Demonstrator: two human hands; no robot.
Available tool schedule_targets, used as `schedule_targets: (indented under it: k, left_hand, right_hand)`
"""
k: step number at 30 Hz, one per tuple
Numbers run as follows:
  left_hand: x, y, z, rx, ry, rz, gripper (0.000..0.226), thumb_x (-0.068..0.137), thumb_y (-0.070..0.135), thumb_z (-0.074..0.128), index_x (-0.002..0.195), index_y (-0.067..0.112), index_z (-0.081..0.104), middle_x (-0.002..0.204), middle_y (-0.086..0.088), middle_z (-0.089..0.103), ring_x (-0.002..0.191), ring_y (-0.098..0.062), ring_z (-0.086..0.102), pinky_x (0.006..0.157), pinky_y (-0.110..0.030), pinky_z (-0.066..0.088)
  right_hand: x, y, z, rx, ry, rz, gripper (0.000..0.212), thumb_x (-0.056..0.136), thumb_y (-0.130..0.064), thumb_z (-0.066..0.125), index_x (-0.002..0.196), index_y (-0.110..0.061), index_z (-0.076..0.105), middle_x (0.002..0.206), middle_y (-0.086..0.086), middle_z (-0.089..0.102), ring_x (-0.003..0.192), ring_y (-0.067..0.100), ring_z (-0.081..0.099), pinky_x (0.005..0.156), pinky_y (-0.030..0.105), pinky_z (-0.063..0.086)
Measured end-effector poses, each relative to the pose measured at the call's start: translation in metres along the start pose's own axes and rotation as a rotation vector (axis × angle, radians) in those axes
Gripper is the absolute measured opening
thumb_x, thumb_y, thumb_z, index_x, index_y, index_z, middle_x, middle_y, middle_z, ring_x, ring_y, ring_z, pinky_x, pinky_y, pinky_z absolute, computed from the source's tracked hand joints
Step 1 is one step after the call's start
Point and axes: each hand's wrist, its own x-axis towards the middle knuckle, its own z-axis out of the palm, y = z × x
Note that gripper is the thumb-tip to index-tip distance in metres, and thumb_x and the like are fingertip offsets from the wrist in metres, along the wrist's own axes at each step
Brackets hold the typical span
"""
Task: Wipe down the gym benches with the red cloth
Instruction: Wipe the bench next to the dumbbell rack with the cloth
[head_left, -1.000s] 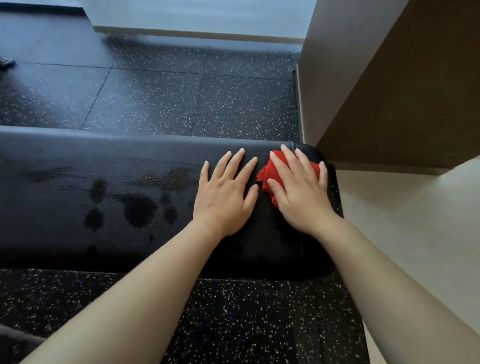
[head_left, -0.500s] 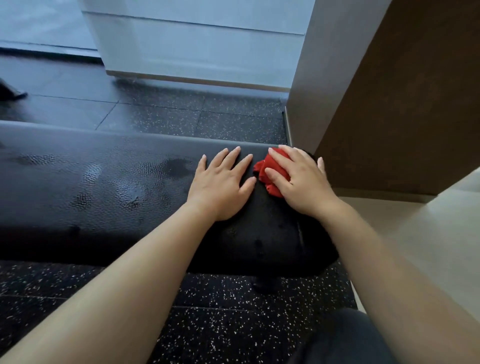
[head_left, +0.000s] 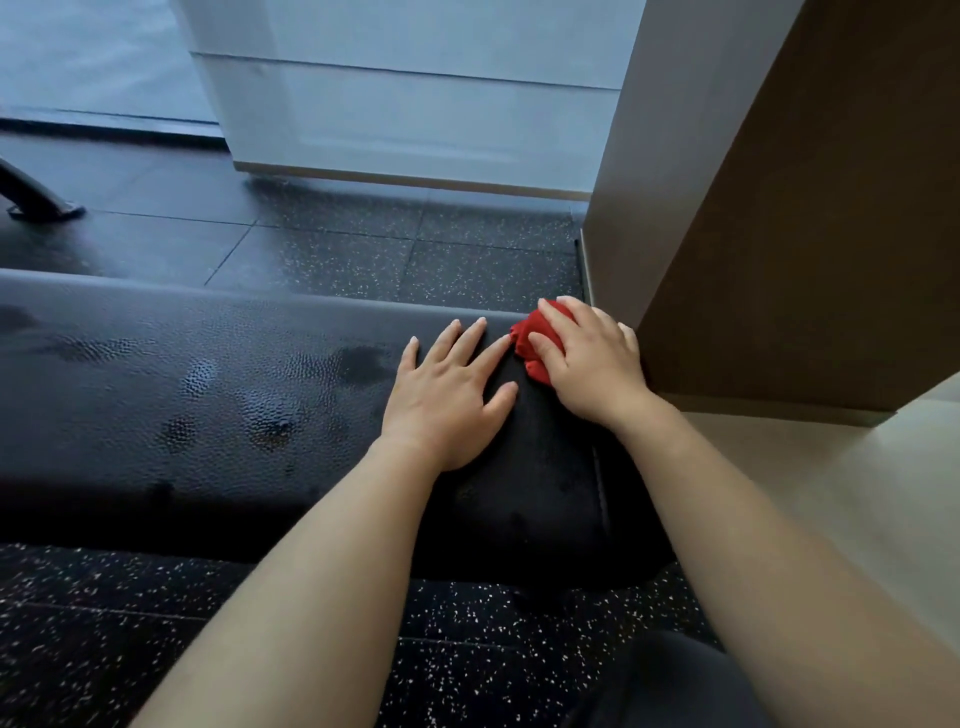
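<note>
A long black padded gym bench (head_left: 208, 374) runs across the view from the left edge to the right of centre. Dark wet patches mark its top left of my hands. The red cloth (head_left: 527, 332) is bunched up at the bench's far right end. My right hand (head_left: 592, 364) covers most of it, with fingers and thumb curled round the bunch. My left hand (head_left: 447, 400) lies flat on the bench just left of the cloth, fingers spread and straight, index fingertip almost at the cloth.
A brown panel (head_left: 805, 234) and a grey column edge (head_left: 649, 156) stand right against the bench's right end. Black speckled rubber floor (head_left: 389, 260) lies beyond the bench, with a white wall (head_left: 415, 104) behind and a machine foot (head_left: 36, 200) at far left.
My right hand has gone from lying flat on the cloth to curling round it, bunching it and sliding it toward the bench's far right corner. The view has tilted up; the left hand stays.
</note>
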Motion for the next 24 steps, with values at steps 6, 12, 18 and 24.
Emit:
schedule_targets:
  k: [6, 12, 18, 24]
  left_hand:
    - [0.001, 0.0, 0.001, 0.005, -0.007, -0.001, 0.058, 0.095, 0.055, 0.024, 0.149, 0.041, 0.008, 0.159, 0.011, 0.001, 0.146, -0.011, -0.003, 0.118, -0.045, -0.001]
    - [0.002, -0.002, 0.0, 0.008, -0.005, -0.003, 0.057, 0.095, 0.056, 0.023, 0.148, 0.042, 0.009, 0.159, 0.012, 0.001, 0.146, -0.01, -0.003, 0.118, -0.044, -0.001]
    - [0.001, -0.001, 0.0, 0.008, -0.001, -0.009, 0.058, 0.094, 0.055, 0.025, 0.148, 0.043, 0.009, 0.159, 0.012, 0.002, 0.146, -0.01, -0.003, 0.118, -0.044, -0.001]
    - [0.001, 0.0, 0.0, -0.006, 0.01, -0.016, 0.057, 0.094, 0.055, 0.026, 0.148, 0.043, 0.011, 0.159, 0.013, 0.004, 0.146, -0.01, -0.001, 0.118, -0.044, 0.0]
  right_hand:
    - [-0.025, 0.003, -0.002, -0.025, 0.0, -0.053, 0.051, 0.1, -0.043, 0.033, 0.149, -0.028, 0.027, 0.157, -0.003, 0.021, 0.142, 0.019, 0.02, 0.114, 0.04, 0.013]
    - [-0.068, -0.003, -0.005, -0.016, 0.034, -0.024, 0.074, 0.085, -0.06, 0.01, 0.148, -0.028, 0.031, 0.155, 0.0, 0.026, 0.141, 0.019, 0.025, 0.112, 0.041, 0.019]
    - [-0.02, -0.004, -0.004, -0.016, 0.013, 0.086, 0.059, 0.095, -0.059, 0.03, 0.147, -0.032, 0.03, 0.155, -0.001, 0.026, 0.142, 0.02, 0.021, 0.115, 0.047, 0.013]
    - [-0.036, -0.005, -0.009, -0.006, -0.018, 0.049, 0.057, 0.098, -0.052, 0.031, 0.15, -0.031, 0.02, 0.159, -0.003, 0.014, 0.145, 0.018, 0.012, 0.116, 0.047, 0.008]
